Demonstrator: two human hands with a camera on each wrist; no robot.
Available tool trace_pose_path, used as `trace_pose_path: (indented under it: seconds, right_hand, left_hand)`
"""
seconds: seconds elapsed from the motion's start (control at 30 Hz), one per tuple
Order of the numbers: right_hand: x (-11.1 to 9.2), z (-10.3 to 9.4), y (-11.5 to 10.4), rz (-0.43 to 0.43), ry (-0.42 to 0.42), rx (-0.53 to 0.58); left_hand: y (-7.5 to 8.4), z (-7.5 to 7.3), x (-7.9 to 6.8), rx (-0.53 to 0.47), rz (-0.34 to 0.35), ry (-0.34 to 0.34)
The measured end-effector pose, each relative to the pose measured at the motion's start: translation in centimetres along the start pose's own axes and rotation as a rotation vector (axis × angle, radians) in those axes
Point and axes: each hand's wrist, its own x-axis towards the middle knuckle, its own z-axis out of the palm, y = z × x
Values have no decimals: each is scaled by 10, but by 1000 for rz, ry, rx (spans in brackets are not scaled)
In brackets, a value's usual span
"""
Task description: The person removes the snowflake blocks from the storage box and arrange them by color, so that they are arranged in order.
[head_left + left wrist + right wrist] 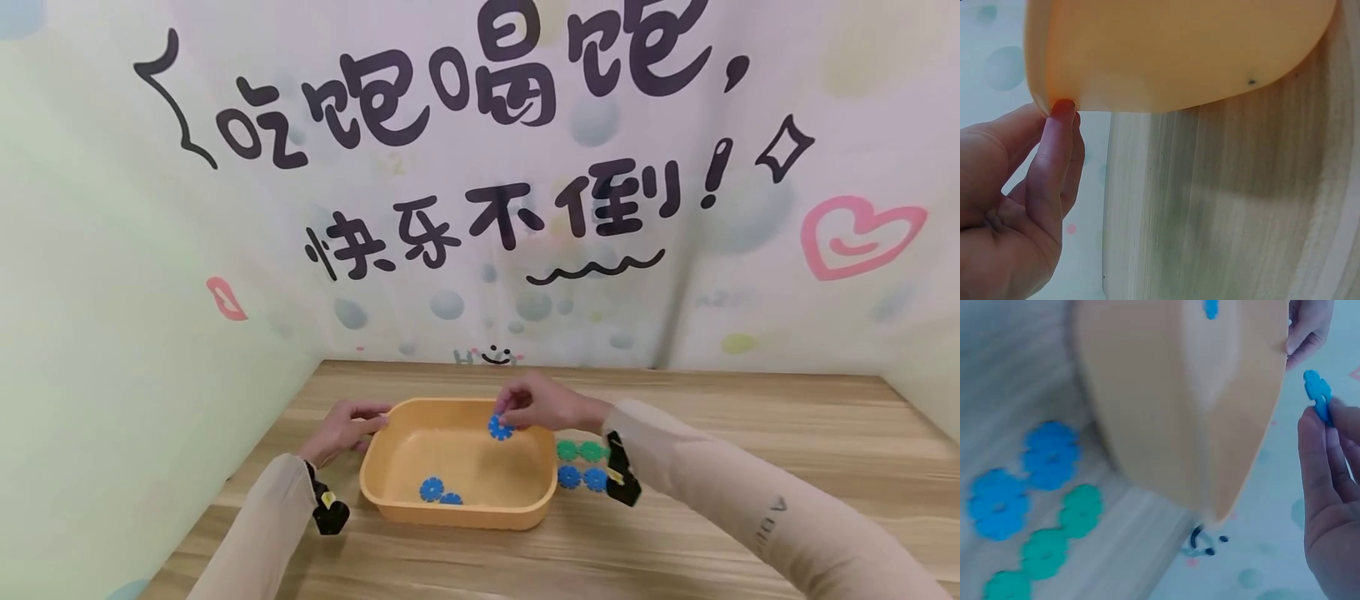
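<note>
My right hand (538,402) pinches a blue snowflake disc (500,427) between thumb and fingertips, above the back right part of an orange plastic bin (480,467). The right wrist view shows the disc (1318,394) nearly edge-on, its lower end between the fingers. At the bin's back left corner, my left hand (343,429) grips the rim. Seen from the left wrist, its fingertips (1063,109) press against the bin wall. Two blue discs (431,489) lie on the bin floor near the front; the front wall partly hides one of them.
Right of the bin, a row of green discs (1044,553) lies on the wooden table (712,533) beside a pair of blue discs (999,503). The right wrist partly covers these rows in the head view. A printed cloth wall (420,325) stands behind the table.
</note>
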Motion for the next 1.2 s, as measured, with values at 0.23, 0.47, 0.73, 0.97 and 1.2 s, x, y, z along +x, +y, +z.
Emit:
trace_pose_path:
  seconds: [0.23, 0.47, 0.73, 0.97, 1.2]
  right_hand:
    - [-52, -13, 25, 72, 121, 41]
    - [-98, -24, 62, 90, 154, 51]
    - [-124, -20, 99, 124, 236, -36]
    - [-129, -12, 107, 164, 279, -88]
    - [-129, -9, 106, 177, 299, -120]
  left_hand:
    - [-1, 0, -1, 6, -9, 7]
    - [-1, -1, -3, 14, -1, 9]
    - [-2, -1, -1, 23, -19, 26]
    - [1, -1, -2, 17, -8, 12]
    - [1, 1, -1, 12, -13, 13]
